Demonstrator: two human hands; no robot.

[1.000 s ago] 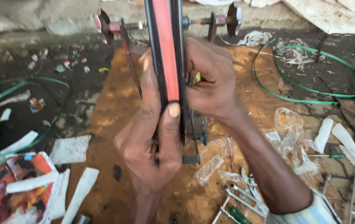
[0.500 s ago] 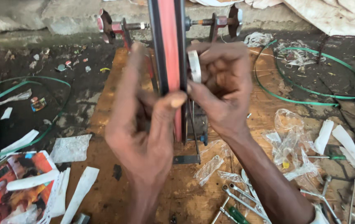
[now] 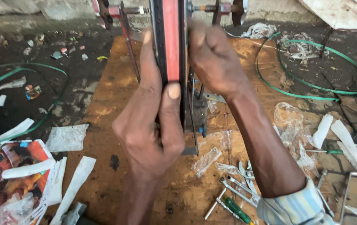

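While wheel rim stands in stand, left hand stays clamped on red rim tape; right hand, earlier open-fingered, now fisted against rim side, contents unseen.

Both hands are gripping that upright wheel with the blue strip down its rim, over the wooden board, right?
Not quite: the strip down the wheel's rim is red, not blue, as the head view shows. The left hand and right hand do grip the upright wheel over the wooden board.

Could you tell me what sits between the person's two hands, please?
In the head view, the red-striped wheel rim stands upright between left hand and right hand.
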